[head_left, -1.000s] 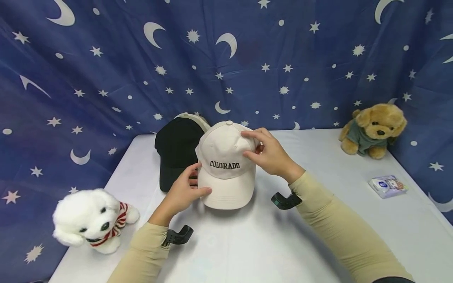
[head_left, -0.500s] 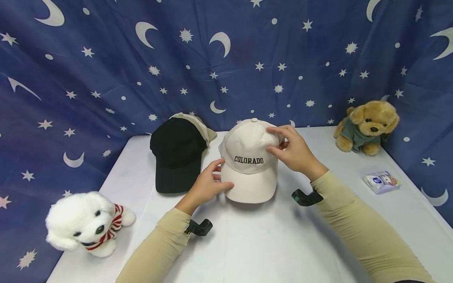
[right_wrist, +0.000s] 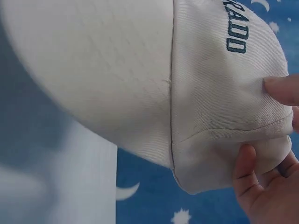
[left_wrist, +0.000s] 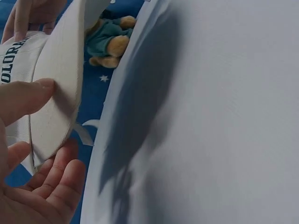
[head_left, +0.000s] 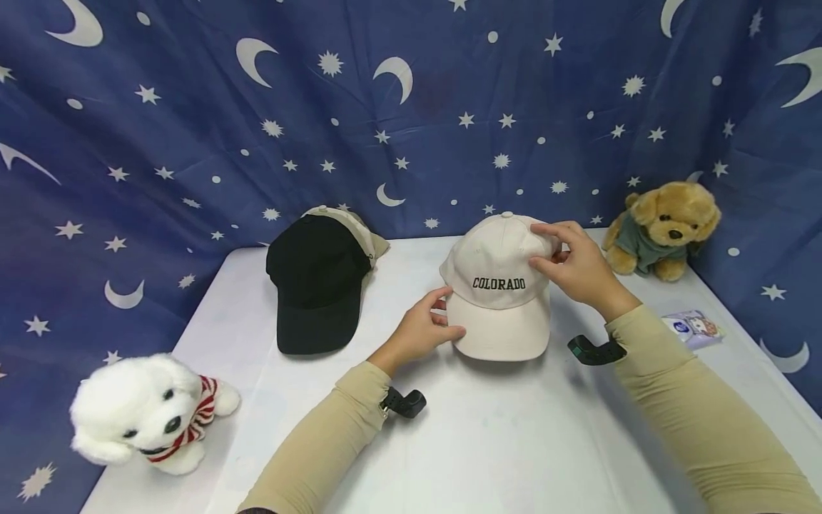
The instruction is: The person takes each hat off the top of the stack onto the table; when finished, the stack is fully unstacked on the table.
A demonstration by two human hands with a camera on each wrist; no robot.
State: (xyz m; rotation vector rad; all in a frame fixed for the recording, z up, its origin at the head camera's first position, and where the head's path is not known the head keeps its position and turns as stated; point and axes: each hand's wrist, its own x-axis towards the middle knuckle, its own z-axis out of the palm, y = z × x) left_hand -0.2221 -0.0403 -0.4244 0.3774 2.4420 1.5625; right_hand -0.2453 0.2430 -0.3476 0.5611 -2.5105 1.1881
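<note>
Between both hands is a cream baseball cap (head_left: 497, 268) with dark COLORADO lettering, its brim toward me. My left hand (head_left: 419, 332) pinches the left edge of the brim, thumb on top and fingers beneath, as the left wrist view shows with the cap's brim (left_wrist: 58, 79). At the crown's right side, my right hand (head_left: 578, 268) grips the fabric between thumb and fingers. In the right wrist view, the fingers (right_wrist: 247, 170) lie along the side of the cap. A shadow falls on the table below the brim, which stands off the cloth.
A black cap (head_left: 317, 285) sits to the left, over a beige cap (head_left: 379, 246) partly hidden behind it. A white plush dog (head_left: 141, 410) stands front left, a tan plush dog (head_left: 674, 225) back right. The right sleeve partly covers a small purple pack (head_left: 696, 328).
Both hands have carried the cream cap to the right, away from the black cap, which it overlapped a second ago. The beige cap behind shows more. The head view has shifted slightly.
</note>
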